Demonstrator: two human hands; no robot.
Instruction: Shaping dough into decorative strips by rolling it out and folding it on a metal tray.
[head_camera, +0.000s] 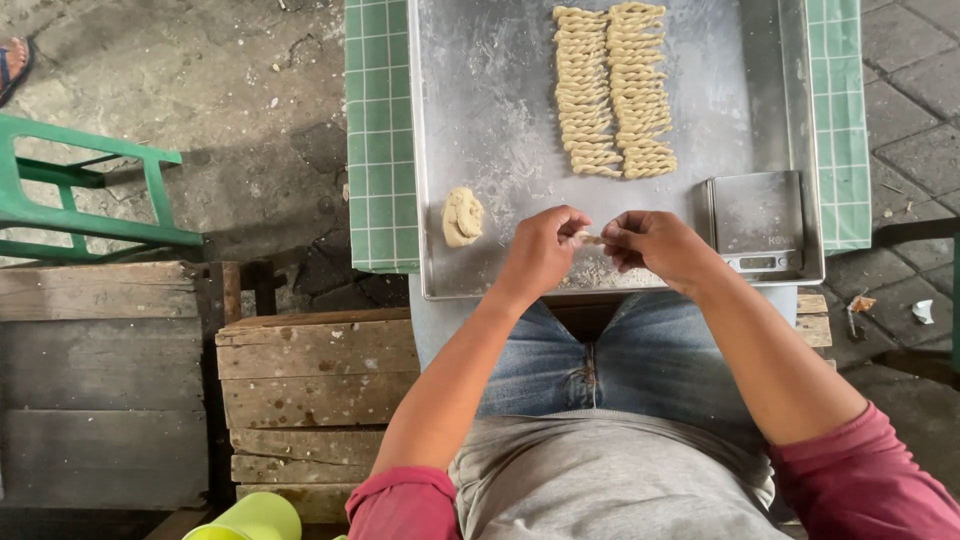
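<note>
Over the near edge of the tray (500, 120), the left hand (542, 250) and right hand (655, 245) pinch one small dough strip (590, 239) between them. On the tray: dough lump (462, 216), twists (612, 90), scale (757, 220)

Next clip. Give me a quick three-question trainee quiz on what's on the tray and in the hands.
1. True or false: the twisted dough sticks lie in two rows on the metal tray.
2. What pinch the small dough piece? A) left hand only B) both hands C) neither
3. On which side of the hands does the dough lump lie in the picture?

Key
1. True.
2. B: left hand and right hand each hold an end.
3. The left; the digital scale sits to the right.
</note>
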